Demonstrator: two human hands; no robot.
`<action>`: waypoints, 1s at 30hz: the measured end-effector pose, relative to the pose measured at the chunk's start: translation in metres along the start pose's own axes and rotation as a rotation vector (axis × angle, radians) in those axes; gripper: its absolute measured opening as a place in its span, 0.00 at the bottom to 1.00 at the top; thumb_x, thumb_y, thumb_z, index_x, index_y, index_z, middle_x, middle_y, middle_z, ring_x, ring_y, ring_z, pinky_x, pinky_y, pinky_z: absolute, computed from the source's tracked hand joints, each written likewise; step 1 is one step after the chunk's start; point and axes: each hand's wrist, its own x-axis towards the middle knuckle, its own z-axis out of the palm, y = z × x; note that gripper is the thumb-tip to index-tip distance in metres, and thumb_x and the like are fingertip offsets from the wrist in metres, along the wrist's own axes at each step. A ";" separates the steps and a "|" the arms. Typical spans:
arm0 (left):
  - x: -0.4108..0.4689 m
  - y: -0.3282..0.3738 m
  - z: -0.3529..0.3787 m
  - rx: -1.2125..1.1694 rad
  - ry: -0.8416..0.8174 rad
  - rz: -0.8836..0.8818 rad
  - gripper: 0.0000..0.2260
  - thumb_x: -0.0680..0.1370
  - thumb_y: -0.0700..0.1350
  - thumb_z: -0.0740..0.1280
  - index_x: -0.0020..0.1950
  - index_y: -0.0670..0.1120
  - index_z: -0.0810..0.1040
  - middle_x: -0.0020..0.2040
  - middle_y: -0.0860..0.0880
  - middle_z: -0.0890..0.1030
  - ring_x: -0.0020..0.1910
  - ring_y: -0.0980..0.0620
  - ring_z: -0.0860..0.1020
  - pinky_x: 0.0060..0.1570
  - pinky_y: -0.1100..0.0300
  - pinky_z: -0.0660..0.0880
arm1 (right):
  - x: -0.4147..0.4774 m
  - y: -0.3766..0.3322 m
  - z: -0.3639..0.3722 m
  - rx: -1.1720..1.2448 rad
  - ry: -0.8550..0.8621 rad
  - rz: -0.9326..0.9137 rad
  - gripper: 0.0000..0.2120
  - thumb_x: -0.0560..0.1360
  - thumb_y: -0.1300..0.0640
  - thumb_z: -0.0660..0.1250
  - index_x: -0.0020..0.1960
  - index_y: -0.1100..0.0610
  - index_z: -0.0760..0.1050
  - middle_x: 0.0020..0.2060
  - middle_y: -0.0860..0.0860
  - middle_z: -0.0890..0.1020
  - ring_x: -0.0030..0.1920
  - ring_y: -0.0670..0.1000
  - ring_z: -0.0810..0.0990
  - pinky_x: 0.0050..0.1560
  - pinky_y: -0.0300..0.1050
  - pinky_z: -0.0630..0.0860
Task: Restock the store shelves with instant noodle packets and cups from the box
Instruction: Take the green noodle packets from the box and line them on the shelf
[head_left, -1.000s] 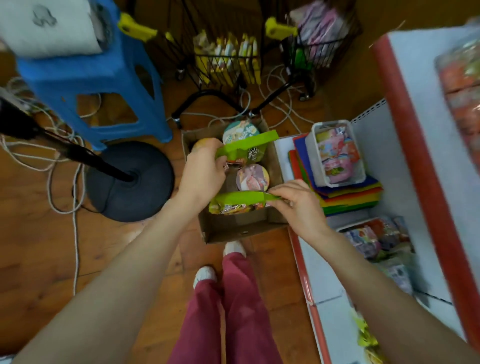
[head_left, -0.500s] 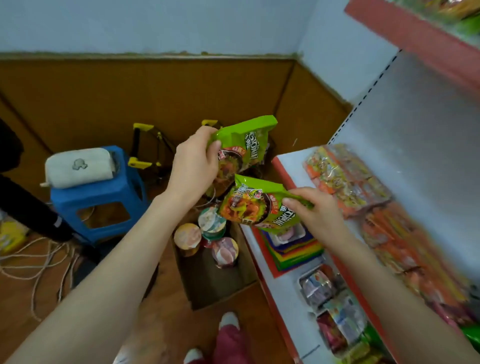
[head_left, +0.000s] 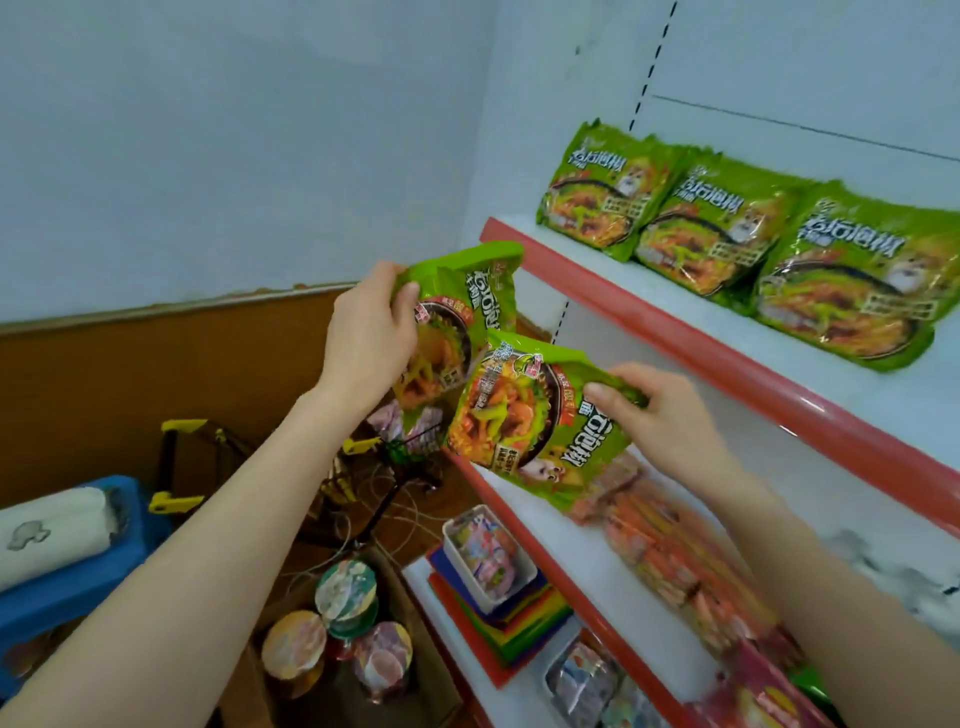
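Box (head_left: 431, 680): on the floor beneath the arms, three noodle cups (head_left: 347, 587) standing inside.
Left grip (head_left: 371, 332): fingers curled round the top edge of a green noodle packet (head_left: 467, 301), held in the air.
Right grip (head_left: 660, 410): pinching a second green packet (head_left: 519, 415), overlapping the first packet's lower part.
Upper shelf (head_left: 727, 364): three matching packets (head_left: 717, 223) in a row, well apart from both held ones.

No wording can be read with certainty. Big white stylised characters cross the shelved packets (head_left: 722, 228) on the top shelf (head_left: 675, 332), the left packet (head_left: 467, 306) in the left hand (head_left: 369, 338) and the right packet (head_left: 519, 415) in the right hand (head_left: 665, 410). Their small red labels are blurred.
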 end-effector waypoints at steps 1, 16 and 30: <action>0.009 0.008 0.003 -0.007 -0.008 0.005 0.13 0.80 0.42 0.57 0.61 0.38 0.73 0.53 0.37 0.79 0.53 0.39 0.76 0.48 0.57 0.68 | 0.003 0.000 -0.012 -0.002 0.028 -0.001 0.05 0.74 0.59 0.67 0.43 0.59 0.79 0.30 0.46 0.76 0.31 0.39 0.73 0.33 0.31 0.64; 0.080 0.137 0.050 -0.114 0.164 0.097 0.13 0.80 0.41 0.57 0.61 0.36 0.73 0.58 0.37 0.77 0.58 0.40 0.73 0.50 0.58 0.62 | 0.050 0.023 -0.204 -0.128 0.479 0.009 0.12 0.74 0.53 0.66 0.38 0.61 0.75 0.27 0.51 0.71 0.30 0.48 0.67 0.32 0.42 0.62; 0.087 0.169 0.100 -0.198 0.160 0.076 0.13 0.81 0.42 0.57 0.61 0.37 0.73 0.58 0.38 0.78 0.58 0.42 0.73 0.48 0.61 0.63 | 0.061 0.093 -0.236 -0.089 0.392 0.261 0.17 0.68 0.52 0.73 0.52 0.61 0.79 0.44 0.52 0.79 0.45 0.50 0.76 0.41 0.39 0.70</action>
